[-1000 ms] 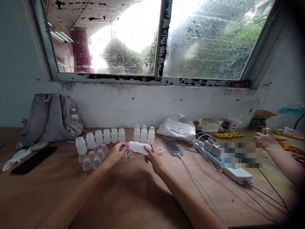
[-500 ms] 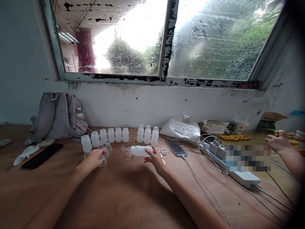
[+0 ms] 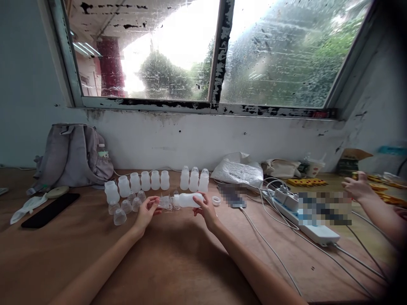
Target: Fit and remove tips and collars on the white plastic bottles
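Observation:
My right hand [image 3: 206, 210] is closed round a frosted bottle [image 3: 190, 200] lying sideways, its neck pointing left. Facing that neck, a clear cap [image 3: 164, 202] is pinched in my left hand [image 3: 148, 214]. Small clear parts lie close to the bottle's neck, partly hidden. Several open frosted bottles [image 3: 145, 181] stand in a row behind my left hand, with several clear domed caps [image 3: 120, 217] in front of them. Three capped bottles [image 3: 194, 179] stand behind the held bottle. A clear ring [image 3: 216, 201] lies right of my right hand.
A grey backpack [image 3: 74, 156] and a black phone-like slab [image 3: 51, 210] are at the left. A silver bag [image 3: 238, 170], a power strip [image 3: 318, 232] and cables lie at the right. Another person's hand [image 3: 359, 186] is near yellow parts [image 3: 307, 182] at far right.
My left hand has moved right from the group of domed caps, bringing a clear cap to the bottle's neck. My right hand still holds the bottle. The view has shifted slightly.

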A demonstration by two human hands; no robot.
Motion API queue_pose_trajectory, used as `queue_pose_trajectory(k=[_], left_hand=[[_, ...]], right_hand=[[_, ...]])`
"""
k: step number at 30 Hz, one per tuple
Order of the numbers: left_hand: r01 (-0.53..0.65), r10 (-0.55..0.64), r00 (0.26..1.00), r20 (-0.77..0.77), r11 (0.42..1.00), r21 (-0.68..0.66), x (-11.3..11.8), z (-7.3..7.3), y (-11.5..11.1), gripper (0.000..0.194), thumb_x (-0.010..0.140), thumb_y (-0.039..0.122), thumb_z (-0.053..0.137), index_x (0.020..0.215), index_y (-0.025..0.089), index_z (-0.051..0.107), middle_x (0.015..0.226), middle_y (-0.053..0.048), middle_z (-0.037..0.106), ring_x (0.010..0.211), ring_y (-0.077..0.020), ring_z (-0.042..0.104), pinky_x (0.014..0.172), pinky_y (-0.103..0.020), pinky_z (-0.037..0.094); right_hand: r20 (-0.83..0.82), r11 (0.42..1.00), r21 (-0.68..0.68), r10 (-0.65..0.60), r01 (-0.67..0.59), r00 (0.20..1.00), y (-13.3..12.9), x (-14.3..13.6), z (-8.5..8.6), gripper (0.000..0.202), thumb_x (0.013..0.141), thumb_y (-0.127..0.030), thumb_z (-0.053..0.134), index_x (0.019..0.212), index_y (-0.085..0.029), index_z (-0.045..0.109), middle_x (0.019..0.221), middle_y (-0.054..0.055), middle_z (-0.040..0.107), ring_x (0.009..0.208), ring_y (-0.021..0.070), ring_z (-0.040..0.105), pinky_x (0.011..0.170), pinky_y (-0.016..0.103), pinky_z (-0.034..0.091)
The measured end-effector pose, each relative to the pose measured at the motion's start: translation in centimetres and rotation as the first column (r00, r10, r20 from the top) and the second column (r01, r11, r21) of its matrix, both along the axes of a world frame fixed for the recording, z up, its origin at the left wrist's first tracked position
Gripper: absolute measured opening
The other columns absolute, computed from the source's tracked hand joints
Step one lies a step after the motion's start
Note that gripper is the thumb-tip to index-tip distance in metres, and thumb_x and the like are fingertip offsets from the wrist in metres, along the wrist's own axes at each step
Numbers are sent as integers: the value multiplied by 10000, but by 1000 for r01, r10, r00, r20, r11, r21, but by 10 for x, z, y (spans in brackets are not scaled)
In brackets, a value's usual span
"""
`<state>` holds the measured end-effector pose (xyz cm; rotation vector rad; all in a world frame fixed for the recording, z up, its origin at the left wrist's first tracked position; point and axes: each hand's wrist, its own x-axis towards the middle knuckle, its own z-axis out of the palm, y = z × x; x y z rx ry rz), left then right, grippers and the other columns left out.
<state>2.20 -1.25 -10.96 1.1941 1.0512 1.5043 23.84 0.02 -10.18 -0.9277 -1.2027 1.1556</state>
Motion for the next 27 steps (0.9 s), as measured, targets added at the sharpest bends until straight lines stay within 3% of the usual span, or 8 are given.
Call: queue_pose_trajectory(k=[18,23,27], left_hand=[[35,-31,995,96,999,-41,9,-10,-15,373,601,410,648,868,166,557,861,-58,620,688,-159,605,616,-269,497],[78,-75,992,103,997,-26,8,-12,-19,323,656,383,611,882,165,536,849,-45,573,731,-157,583,629,-267,497],[118,-112,988,102,992,-54,7,-15,-19,275,720,408,531,878,185,505,843,-26,543,633,-129,571,548,-244,488]], right_hand=[[50,994,-13,107,-106,993,-7,-8,-5,360,681,-436,557,934,-199,460,744,-7,510,454,76,492,389,220,429],[36,989,-24,146,-145,989,-8,-9,-6,338,694,-412,562,942,-211,452,731,-20,501,458,73,494,405,214,429],[37,983,-56,177,-175,983,-11,-14,-7,310,698,-404,564,901,-211,431,730,-22,499,445,78,496,390,220,424]])
